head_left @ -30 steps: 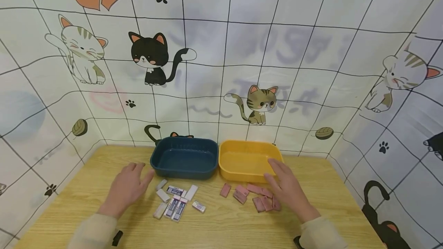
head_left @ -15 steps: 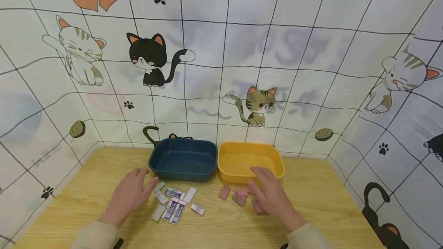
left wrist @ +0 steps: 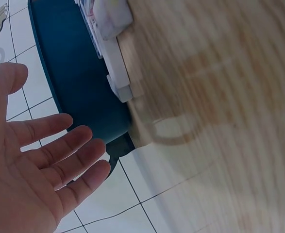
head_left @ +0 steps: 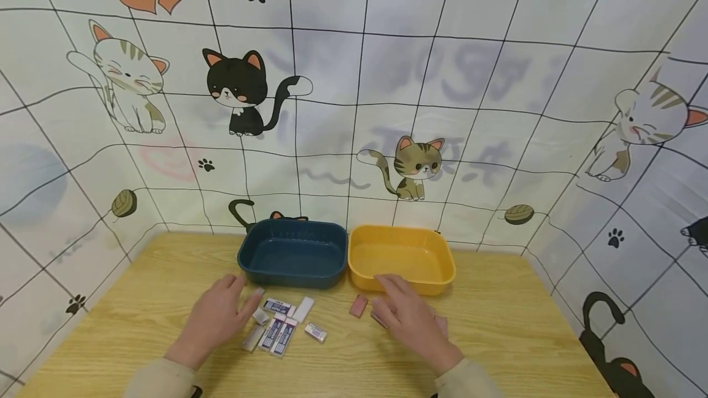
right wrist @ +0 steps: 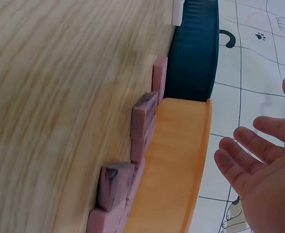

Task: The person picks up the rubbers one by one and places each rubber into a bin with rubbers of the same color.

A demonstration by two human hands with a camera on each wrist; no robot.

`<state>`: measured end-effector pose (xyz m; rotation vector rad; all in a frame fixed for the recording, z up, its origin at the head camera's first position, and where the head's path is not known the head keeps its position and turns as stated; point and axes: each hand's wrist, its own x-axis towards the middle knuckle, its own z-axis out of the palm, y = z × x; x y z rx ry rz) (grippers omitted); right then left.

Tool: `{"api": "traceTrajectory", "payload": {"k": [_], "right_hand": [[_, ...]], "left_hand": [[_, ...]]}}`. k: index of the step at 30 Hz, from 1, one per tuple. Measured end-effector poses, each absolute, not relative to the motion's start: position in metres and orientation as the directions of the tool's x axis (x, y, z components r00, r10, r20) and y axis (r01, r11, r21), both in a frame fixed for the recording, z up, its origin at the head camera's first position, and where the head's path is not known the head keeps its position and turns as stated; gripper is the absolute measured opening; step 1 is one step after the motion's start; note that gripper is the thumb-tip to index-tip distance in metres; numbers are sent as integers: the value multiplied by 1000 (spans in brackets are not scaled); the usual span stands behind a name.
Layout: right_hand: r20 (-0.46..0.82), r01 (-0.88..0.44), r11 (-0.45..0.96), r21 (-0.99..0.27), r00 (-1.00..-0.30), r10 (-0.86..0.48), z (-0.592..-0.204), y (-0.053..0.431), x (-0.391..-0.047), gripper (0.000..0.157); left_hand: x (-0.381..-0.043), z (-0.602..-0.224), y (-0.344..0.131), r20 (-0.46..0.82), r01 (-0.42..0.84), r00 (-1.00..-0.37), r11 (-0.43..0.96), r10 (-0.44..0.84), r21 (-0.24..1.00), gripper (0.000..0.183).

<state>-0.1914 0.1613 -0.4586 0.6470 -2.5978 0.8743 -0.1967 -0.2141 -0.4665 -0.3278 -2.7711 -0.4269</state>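
Note:
My left hand (head_left: 212, 321) hovers with its fingers spread, left of a cluster of white erasers (head_left: 283, 338), its thumb overlapping the nearest ones in the head view. Some of these erasers wear blue-printed sleeves. In the left wrist view the palm and loosely bent fingers (left wrist: 79, 160) hold nothing. My right hand (head_left: 412, 321) is over the group of pink erasers, hiding most of them; one pink eraser (head_left: 358, 306) shows to its left. The right wrist view has more pink erasers (right wrist: 144, 119) lying on the table, with the right fingers (right wrist: 249, 150) relaxed and apart from them.
A dark blue bin (head_left: 293, 279) and a yellow bin (head_left: 445, 284) stand side by side behind the erasers. Behind the wooden table (head_left: 498, 324) hangs a white cat-print cloth (head_left: 326, 128), which also covers both sides.
My right hand has moved left, from the yellow bin's right side to over the pink erasers. My left hand has shifted slightly right toward the white erasers.

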Motion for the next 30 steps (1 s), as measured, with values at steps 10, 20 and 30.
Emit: {"api": "traceTrajectory", "payload": {"k": [10, 20, 30], "right_hand": [[427, -566, 676, -471, -817, -387, -466, 146, -190, 44], [447, -644, 607, -466, -763, -467, -474, 130, -188, 37], [389, -643, 595, -482, -766, -512, -477, 121, -182, 41]], "left_hand": [[-194, -472, -207, 312, 289, -925, 933, 215, 214, 46], [-194, -479, -203, 238, 267, -946, 945, 220, 187, 47], [-196, -480, -199, 228, 301, -940, 933, 256, 195, 46]]}}
